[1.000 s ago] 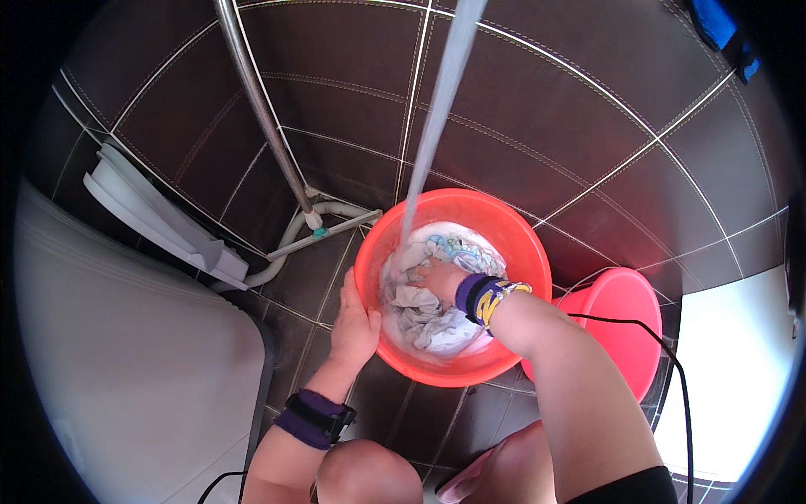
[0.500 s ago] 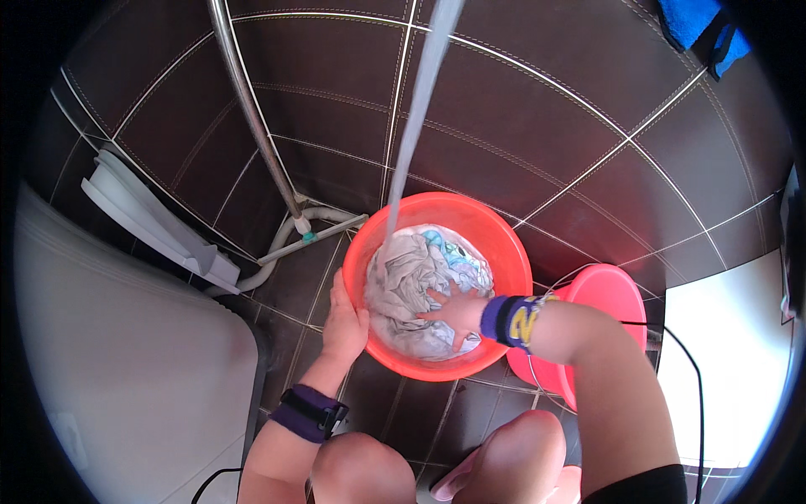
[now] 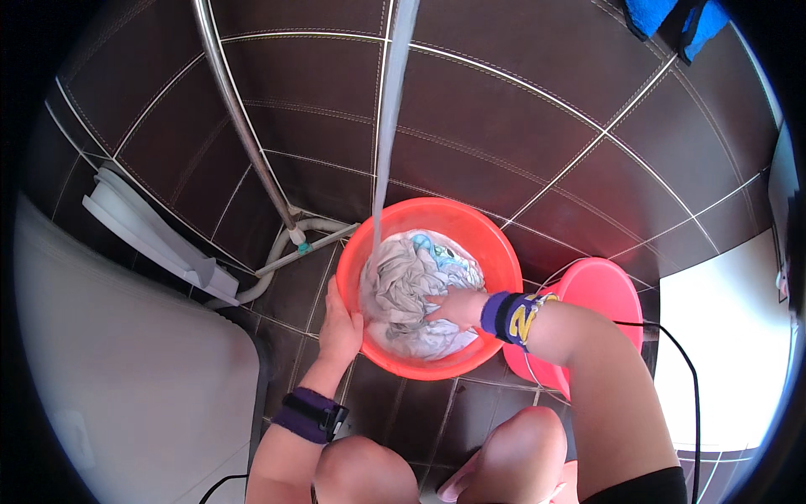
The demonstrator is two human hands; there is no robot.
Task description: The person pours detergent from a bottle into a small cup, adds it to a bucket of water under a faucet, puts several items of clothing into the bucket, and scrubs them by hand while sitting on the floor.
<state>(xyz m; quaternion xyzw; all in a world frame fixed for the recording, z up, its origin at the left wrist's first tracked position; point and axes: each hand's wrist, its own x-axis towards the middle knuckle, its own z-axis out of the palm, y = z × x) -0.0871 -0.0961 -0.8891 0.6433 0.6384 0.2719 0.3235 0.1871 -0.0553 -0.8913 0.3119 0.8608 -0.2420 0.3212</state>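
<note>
A red plastic basin (image 3: 494,231) stands on the tiled floor, holding soaked grey cloth (image 3: 399,281) and a patterned white and blue piece (image 3: 449,256) in water. My left hand (image 3: 338,328) grips the basin's left side, its fingers along the outer wall and the thumb at the rim. Inside the basin, my right hand (image 3: 460,307) has its fingers curled into the grey cloth; the thumb is hidden. A stream of water (image 3: 388,118) falls from above into the basin's left part, and its source is out of view.
A pink plastic tub (image 3: 600,294) stands right of the basin, beside a white panel (image 3: 714,344). Tiled walls rise behind, with a metal pipe (image 3: 239,118) in the corner. A large grey rounded surface (image 3: 151,361) fills the left side. Black cable (image 3: 693,378) hangs at the right.
My right hand's spread fingers have drawn in on the cloth, which is bunched differently. My left hand keeps its place on the basin. The whole view has shifted slightly.
</note>
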